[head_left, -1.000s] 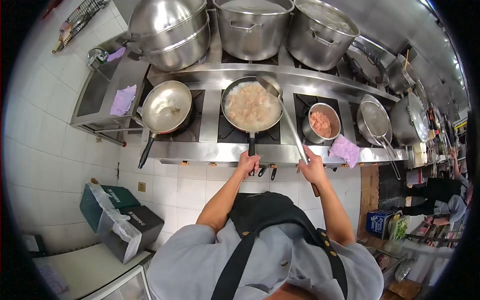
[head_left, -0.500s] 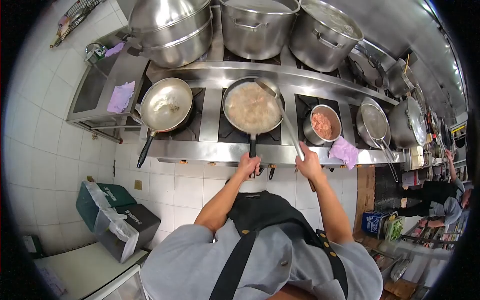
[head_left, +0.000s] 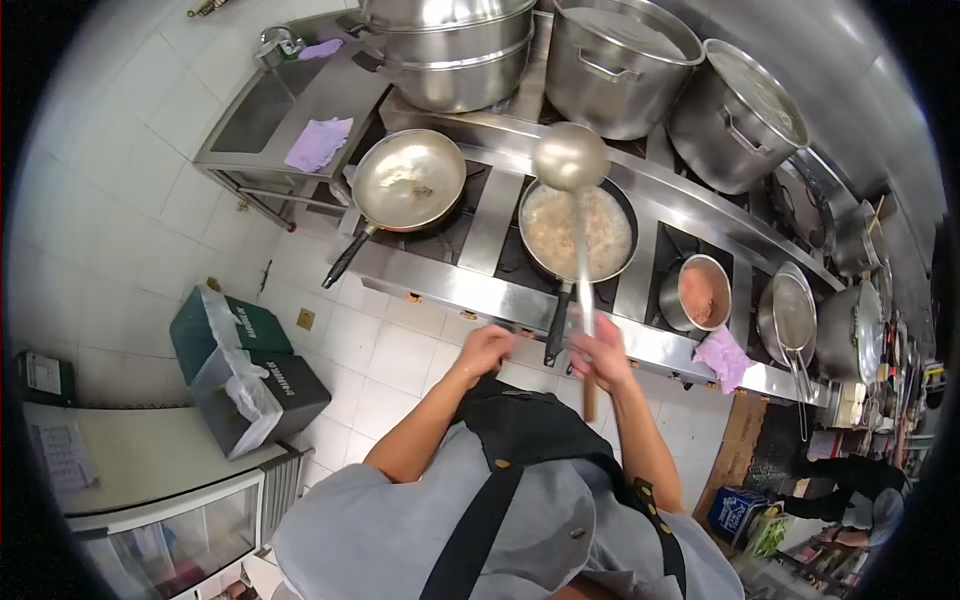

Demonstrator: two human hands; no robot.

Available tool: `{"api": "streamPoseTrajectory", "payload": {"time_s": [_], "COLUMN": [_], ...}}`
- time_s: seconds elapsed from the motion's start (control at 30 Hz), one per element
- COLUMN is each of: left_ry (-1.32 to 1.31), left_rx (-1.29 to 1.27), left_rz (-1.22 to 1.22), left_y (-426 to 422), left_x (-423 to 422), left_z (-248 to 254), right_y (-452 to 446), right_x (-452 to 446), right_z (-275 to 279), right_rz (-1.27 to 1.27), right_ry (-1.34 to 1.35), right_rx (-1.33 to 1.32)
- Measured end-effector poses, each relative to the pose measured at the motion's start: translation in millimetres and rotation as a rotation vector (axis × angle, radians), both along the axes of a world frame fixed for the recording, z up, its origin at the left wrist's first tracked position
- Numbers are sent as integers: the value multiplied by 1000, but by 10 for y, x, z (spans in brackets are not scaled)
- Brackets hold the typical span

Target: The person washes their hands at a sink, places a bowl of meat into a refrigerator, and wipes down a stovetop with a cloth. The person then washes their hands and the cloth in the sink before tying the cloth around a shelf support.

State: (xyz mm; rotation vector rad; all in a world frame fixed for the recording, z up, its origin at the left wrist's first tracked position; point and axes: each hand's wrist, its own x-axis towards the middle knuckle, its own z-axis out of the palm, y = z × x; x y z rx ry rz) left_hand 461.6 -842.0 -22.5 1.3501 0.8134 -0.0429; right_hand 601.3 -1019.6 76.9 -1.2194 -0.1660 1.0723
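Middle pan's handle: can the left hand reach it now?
Probably yes: the left hand looks empty beside the pan handle, with nothing visible between; the ladle shaft passes right of the handle.

Right hand (head_left: 597,352) is pretty smeared, can't make out its fingers on the ladle (head_left: 570,157). Ladle's shaft is soft too, and its bowl blocks part of the far rim of the pan (head_left: 548,235) out ahead of both hands. Pink stuff (head_left: 696,297) in the small pot past the right hand is too mushy to ID. Way beyond the left hand (head_left: 487,352), the top edge chops off the stacked steamer (head_left: 455,60). Far off to the right hand's side, the shelf clutter's too tiny to sort out.
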Motion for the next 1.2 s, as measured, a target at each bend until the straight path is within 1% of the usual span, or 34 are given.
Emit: {"api": "streamPoseTrajectory", "payload": {"time_s": [0.03,0.07,0.1,0.13,0.17,0.2,0.23,0.27,0.3,0.37,0.43,0.47,0.5,0.57,0.6,0.63,0.67,0.7,0.73,0.77,0.8,0.83,0.87,0.9,0.93,0.97,1.0,1.03,1.07,1.13,1.17,1.2], "left_ry": [-29,-129,-133,80,355,531,709,741,771,612,559,536,527,441,491,384,341,351,356,308,176,48,-27,-103,-177,-237,-294,-318,-333,-299,-259,-217], "left_rx": [23,745,1201,1333,1534,1541,1541,1349,1155,1007,1136,936,730,697,704,594,803,589,798,993,1035,1070,902,735,570,450,335,312,293,562,520,482], "left_rz": [107,158,269,383,432,443,450,324,197,-27,-98,-66,-37,34,40,109,-40,101,132,76,151,233,184,141,101,-20,-128,-290,-437,-727,-679,-625], "left_y": [141,394,721,1007,1329,1630,1881,2068,2264,2940,2732,2523,2314,2184,2274,2222,2683,2226,2482,2576,2538,2442,2230,1884,1529,1216,907,599,316,-267,-475,-686], "left_x": [-139,-264,-353,-430,-502,-527,-560,-601,-659,-932,-918,-797,-731,-692,-679,-665,-880,-666,-814,-891,-859,-845,-754,-521,-275,-70,112,285,408,584,565,517], "left_z": [-8,-328,-177,32,43,116,184,233,267,-415,-378,-174,-30,-170,-341,-266,-837,-28,-317,-190,41,308,699,1127,1355,1389,1402,1315,1239,1365,1345,1316], "right_y": [290,631,945,1244,1524,1791,2029,2230,2442,2689,2902,2918,3073,3041,2958,2906,2841,2497,1976,1539,912,359,-198,-792,-1224,-1541,-1745,-1892,-1871,-1908,-1859,-1765], "right_x": [-16,-52,-77,-144,-165,-195,-219,-259,-283,-431,-564,-611,-639,-647,-549,-652,-734,-513,-263,-83,106,294,476,723,866,1018,1118,1251,1330,1592,1636,1725], "right_z": [-205,-210,-406,-353,-447,-603,-683,-773,-1010,-1145,-1414,-1261,-1490,-1176,-976,-1225,-1463,-1259,-985,-1064,-823,-872,-726,-1268,-1071,-1120,-1074,-1181,-1108,-1424,-1453,-1480], "right_rz": [29,57,63,79,119,151,186,205,215,162,104,90,150,371,595,337,74,206,332,195,4,-176,-351,-755,-810,-955,-991,-992,-991,-920,-910,-1014], "right_ry": [32,-14,-91,-31,-8,-64,-31,-35,-1,-29,-48,-24,-74,-149,-273,-813,-1352,-1132,-904,-792,-580,-524,-619,-338,-333,-196,-60,17,83,138,127,218], "right_rx": [29,-64,-22,-40,-16,4,-42,-30,-8,-121,-83,-103,-72,-163,-235,-175,-125,-42,54,24,25,-163,-268,-157,-479,-502,-452,-395,-335,-139,6,-45]}}
